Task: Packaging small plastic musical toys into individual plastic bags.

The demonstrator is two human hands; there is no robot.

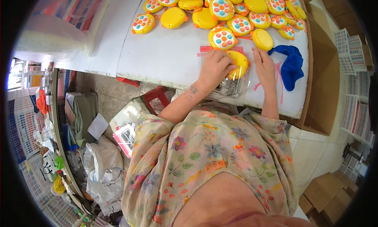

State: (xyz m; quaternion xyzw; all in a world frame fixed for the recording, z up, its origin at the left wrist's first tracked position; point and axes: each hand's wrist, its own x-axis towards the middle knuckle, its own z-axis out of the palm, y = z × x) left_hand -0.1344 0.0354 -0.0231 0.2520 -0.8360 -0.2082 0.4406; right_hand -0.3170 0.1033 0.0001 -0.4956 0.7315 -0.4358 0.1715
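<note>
A round yellow duck-like toy (241,65) lies plain side up near the table's front edge. The fingers of my left hand (215,68) are curled against its left side and grip it. Around the toy's lower end is a clear plastic bag (231,87), crumpled and shiny. To the right of the toy, my right hand (265,67) is held apart from it with its fingers stretched out and no thing visible in it. Pink-red strips (206,49) lie behind my left hand. Beside my right hand are a blue cloth (292,67) and thin pink strings (280,79).
A pile of similar yellow toys (222,9), some showing coloured buttons, covers the back of the white table (157,53). Plastic-wrapped packages (67,26) stand at the far left. An open cardboard box (323,77) adjoins the right edge. A red stool (155,99) is below the table.
</note>
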